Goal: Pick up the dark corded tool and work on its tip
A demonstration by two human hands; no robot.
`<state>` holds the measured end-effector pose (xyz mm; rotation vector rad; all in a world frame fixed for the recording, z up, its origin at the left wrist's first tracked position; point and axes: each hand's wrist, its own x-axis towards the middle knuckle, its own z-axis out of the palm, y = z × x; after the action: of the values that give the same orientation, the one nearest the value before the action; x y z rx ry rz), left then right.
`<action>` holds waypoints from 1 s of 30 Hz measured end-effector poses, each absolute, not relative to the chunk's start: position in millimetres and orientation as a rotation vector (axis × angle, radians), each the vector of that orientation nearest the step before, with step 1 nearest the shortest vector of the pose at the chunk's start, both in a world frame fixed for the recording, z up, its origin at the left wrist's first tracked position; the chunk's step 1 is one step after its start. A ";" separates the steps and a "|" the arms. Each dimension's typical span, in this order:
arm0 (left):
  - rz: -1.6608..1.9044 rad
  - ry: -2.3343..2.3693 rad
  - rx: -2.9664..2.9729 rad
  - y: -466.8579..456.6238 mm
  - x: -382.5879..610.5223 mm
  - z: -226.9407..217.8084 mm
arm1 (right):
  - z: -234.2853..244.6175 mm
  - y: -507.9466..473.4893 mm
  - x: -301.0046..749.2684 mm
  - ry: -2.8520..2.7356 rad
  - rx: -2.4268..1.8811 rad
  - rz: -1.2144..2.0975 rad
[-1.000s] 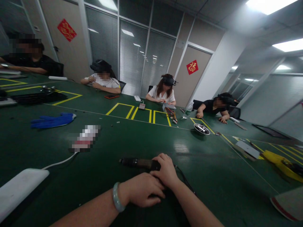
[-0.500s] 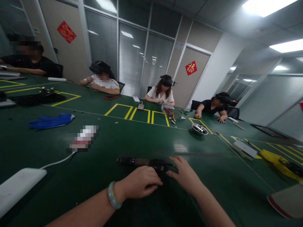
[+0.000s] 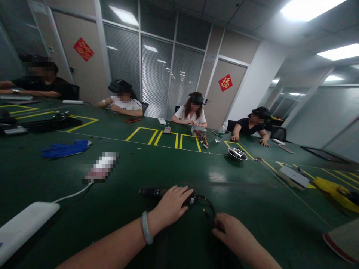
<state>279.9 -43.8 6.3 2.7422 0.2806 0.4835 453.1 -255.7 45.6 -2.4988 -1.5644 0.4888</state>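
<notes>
A slim black electric screwdriver (image 3: 153, 192) lies on the green table in front of me, its tapered tip to the left and a cord at its right end. Across its body rests my left hand (image 3: 171, 204), thumb on the near side and fingers over the far side, holding it. The black cord (image 3: 209, 203) curves from the right end down to my right hand (image 3: 231, 228), whose fingers are closed on it. A small brass-coloured piece (image 3: 204, 210) shows beside the cord. My hands hide the tool's middle and part of the cord.
At left are a white power bank (image 3: 30, 224), a blurred-out device on its cable and a blue glove (image 3: 66, 148). A metal bowl (image 3: 237, 154), a yellow item (image 3: 335, 190) and a cup-like container (image 3: 343, 241) stand to the right. Several people sit across the table.
My left hand has moved from the near side up onto the screwdriver. My right hand has left the screwdriver's right end, moved nearer to me and closed on the cord.
</notes>
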 end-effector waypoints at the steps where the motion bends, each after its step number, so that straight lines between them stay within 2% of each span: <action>1: 0.478 0.288 2.743 -44.0 281.9 8.1 | 44.5 -251.0 451.3 -1.577 -2.498 0.478; 4: 0.474 0.294 2.738 -46.3 287.4 16.8 | 40.4 -238.5 446.4 -1.550 -2.440 0.520; 11: 0.453 0.395 2.738 -50.7 297.0 25.8 | 21.7 -216.1 440.8 -1.276 -2.238 0.896; 23: 0.497 0.370 2.739 -50.1 295.1 19.7 | 34.9 -189.6 457.3 -1.383 -2.099 0.711; 30: 0.531 0.368 2.724 -47.7 295.7 15.5 | 8.9 -187.6 469.5 -1.271 -1.894 0.738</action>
<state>295.7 -47.7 15.5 2.7243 0.3677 0.5308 469.5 -187.6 8.9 -1.8936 -1.2714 0.7377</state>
